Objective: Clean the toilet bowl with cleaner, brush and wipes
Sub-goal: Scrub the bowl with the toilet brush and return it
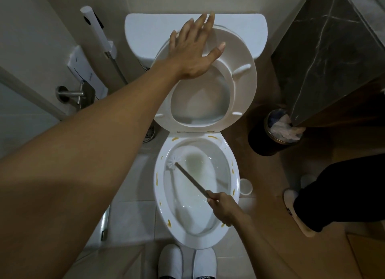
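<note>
The white toilet bowl [226, 151] lies open below me, with yellow-brown smears dotted around its rim. My right hand [224, 208] is closed around the thin handle of the toilet brush [177, 157], whose white bristle head presses against the bowl's inner left wall. My left hand [192, 49] rests flat, fingers spread, on the raised seat and lid [243, 87] that lean against the cistern [145, 31].
A bidet sprayer [96, 30] hangs on the left wall above a metal holder [71, 93]. A dark waste bin [275, 133] with crumpled tissue stands right of the toilet beside a marble counter [333, 56]. A white round cup [245, 186] sits on the floor. Another person's leg [333, 193] stands at right.
</note>
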Demonstrator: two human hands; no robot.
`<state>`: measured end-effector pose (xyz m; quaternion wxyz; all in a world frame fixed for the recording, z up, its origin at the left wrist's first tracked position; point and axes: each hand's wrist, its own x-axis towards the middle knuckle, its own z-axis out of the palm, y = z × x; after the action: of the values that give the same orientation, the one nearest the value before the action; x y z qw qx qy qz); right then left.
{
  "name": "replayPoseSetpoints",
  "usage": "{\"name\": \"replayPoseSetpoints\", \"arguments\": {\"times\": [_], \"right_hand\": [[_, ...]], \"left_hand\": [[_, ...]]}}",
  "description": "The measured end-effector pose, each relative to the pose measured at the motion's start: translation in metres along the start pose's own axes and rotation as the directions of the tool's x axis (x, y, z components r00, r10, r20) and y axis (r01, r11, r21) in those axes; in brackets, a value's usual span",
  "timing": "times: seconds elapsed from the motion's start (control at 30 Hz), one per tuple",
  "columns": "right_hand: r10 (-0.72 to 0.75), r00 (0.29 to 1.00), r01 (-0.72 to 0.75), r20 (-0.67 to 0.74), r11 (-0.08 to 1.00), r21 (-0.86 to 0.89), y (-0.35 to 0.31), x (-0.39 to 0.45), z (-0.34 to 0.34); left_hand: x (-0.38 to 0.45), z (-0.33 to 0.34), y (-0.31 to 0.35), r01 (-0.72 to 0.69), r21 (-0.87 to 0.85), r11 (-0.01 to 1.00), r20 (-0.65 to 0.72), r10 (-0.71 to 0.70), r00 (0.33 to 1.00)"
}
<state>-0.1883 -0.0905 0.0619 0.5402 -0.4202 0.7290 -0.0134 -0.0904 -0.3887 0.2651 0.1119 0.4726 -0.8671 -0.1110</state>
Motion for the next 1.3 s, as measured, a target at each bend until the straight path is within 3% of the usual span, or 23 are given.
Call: {"name": "replayPoseSetpoints", "arguments": {"times": [0.1, 0.33, 0.53, 0.8, 1.0, 1.3], "right_hand": [[0.021, 0.997, -0.019, 0.074, 0.999, -0.026, -0.002, -0.005, -0.018], [0.065, 0.998, -0.065, 0.011, 0.998, 0.024, -0.009, 0.010, -0.013], [0.121, 0.964, -0.104, 0.237, 0.991, -0.082, -0.001, -0.016, -0.043], [0.089, 0.981, -0.093, 0.170, 0.996, 0.015, 0.009, -0.006, -0.030], [0.195, 0.931, -0.169, 0.309, 0.979, -0.110, 0.044, -0.029, -0.049], [0.203, 0.941, -0.159, 0.270, 0.971, -0.176, 0.019, -0.021, -0.053]], "left_hand": [[0.001, 0.001, -0.001, -0.007, 0.008, 1.000, -0.009, 0.007, 1.000], [0.001, 0.004, -0.002, -0.012, 0.024, 1.000, -0.022, 0.013, 1.000], [0.001, 0.003, -0.002, -0.013, 0.025, 1.000, -0.023, 0.013, 1.000], [0.000, 0.002, 0.000, -0.013, 0.014, 1.000, -0.021, 0.013, 1.000], [-0.001, 0.002, 0.000, -0.011, 0.017, 1.000, -0.022, 0.012, 1.000], [-0.001, 0.000, 0.001, -0.006, 0.035, 0.999, -0.019, 0.007, 1.000]]}}
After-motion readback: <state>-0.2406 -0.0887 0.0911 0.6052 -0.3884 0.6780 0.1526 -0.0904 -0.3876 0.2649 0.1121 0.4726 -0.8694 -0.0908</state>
